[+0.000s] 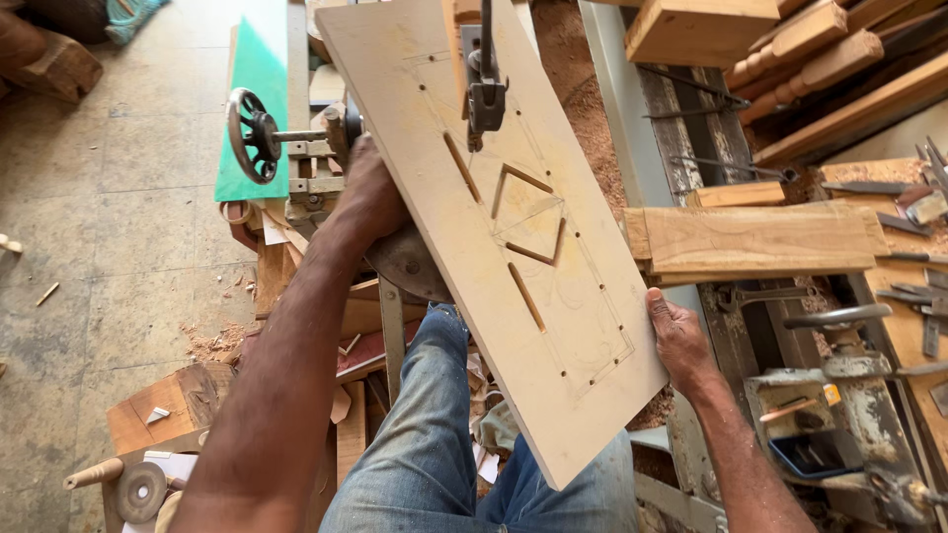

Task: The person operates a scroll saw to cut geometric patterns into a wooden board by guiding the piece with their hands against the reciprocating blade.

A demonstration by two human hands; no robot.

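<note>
Hands, left hand (370,192) and right hand (676,336), grip pale slotted board (494,286).

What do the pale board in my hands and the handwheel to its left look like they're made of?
Board: seemingly wood or sheet board, pale, unfinished, with cut slots and pencil lines. Handwheel: likely metal, dark, spoked, dull worn rim. Left hand and right hand grip the board's edges.

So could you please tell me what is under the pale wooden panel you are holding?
Below the panel, a round grey metal part shows at its left edge, and denim-clad legs show beneath its lower end. Whatever else supports it is covered by the board.
</note>
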